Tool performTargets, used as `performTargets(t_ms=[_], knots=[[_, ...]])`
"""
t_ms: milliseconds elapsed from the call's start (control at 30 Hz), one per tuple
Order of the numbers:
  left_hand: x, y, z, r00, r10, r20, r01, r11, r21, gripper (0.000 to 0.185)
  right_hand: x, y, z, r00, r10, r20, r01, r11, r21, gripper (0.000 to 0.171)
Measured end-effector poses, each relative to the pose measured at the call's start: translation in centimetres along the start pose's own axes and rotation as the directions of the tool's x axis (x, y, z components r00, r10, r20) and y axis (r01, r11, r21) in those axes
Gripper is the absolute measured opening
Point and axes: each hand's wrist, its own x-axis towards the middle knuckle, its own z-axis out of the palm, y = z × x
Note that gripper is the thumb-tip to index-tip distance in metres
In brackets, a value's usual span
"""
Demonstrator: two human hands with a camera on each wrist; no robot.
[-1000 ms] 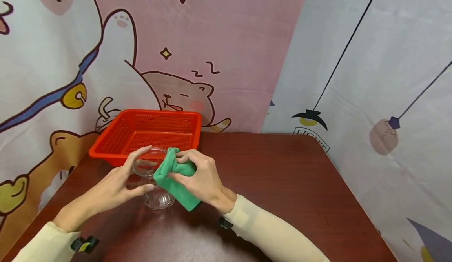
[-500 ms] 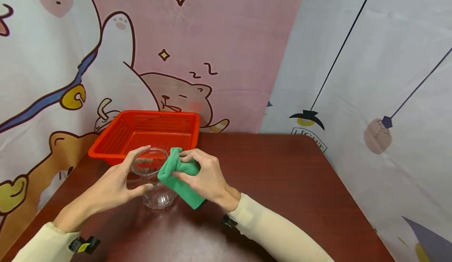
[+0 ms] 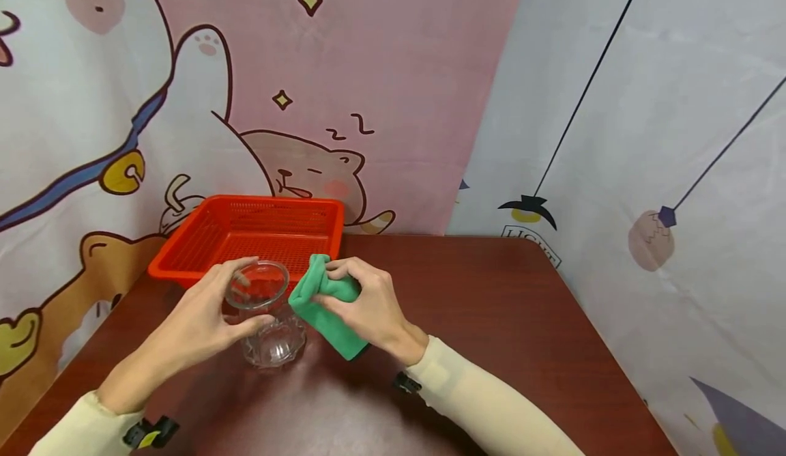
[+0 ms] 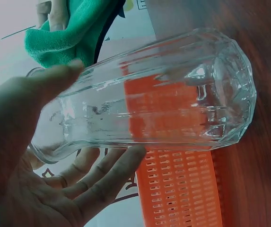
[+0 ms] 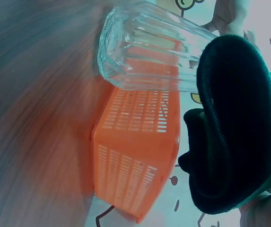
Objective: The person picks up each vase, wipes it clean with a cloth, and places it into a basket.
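A clear glass vase (image 3: pixel 273 343) with a faceted base stands upright on the table, its round rim level with my fingers. My left hand (image 3: pixel 199 316) holds it near the neck, thumb on one side and fingers on the other, as the left wrist view of the vase (image 4: pixel 149 113) shows. A folded green cloth (image 3: pixel 331 323) with a dark underside is pinched between the thumb and fingers of my right hand (image 3: pixel 371 306). The cloth hangs just right of the rim, a small gap apart in the head view. Its dark side covers part of the vase in the right wrist view.
Behind the vase, a red-orange plastic basket (image 3: pixel 276 201) with slotted walls sits at the table's back left. Dark brown tabletop (image 3: pixel 491 319) stretches to the right. A cartoon-printed curtain (image 3: pixel 393 53) hangs along the back and sides.
My right hand has drawn the green cloth a little to the right, off the vase's rim. The left hand keeps its hold on the vase. The head view has shifted slightly.
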Motion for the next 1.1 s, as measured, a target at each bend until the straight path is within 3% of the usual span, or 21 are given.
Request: performTargets(t_ms=[200, 433, 767, 967, 1100], knots=[[0.1, -0.3, -0.1, 0.997, 0.053, -0.052, -0.052, 0.998, 0.023, 0.102, -0.1, 0.1, -0.4, 1.000, 0.008, 0.001, -0.008, 1.000, -0.011, 0.033], [0.3, -0.7, -0.6, 0.996, 0.083, -0.017, -0.083, 0.996, -0.015, 0.102, -0.6, 0.3, -0.7, 1.000, -0.003, -0.007, 0.003, 1.000, -0.015, 0.032], [0.6, -1.7, -1.2, 0.982, 0.099, 0.160, -0.082, 0.991, -0.110, 0.104, -1.4, 0.7, -0.9, 1.000, 0.015, 0.012, -0.015, 1.000, -0.008, 0.032], [1.4, -2.9, -1.9, 0.949, 0.118, 0.291, -0.047, 0.970, -0.240, 0.100, -1.7, 1.0, -1.1, 1.000, 0.023, 0.014, -0.023, 1.000, -0.001, 0.032], [2.1, -3.4, -2.4, 0.922, 0.163, 0.352, -0.065, 0.960, -0.274, 0.096, -1.9, 1.1, -1.2, 0.999, 0.028, 0.021, -0.028, 1.000, -0.002, 0.031]])
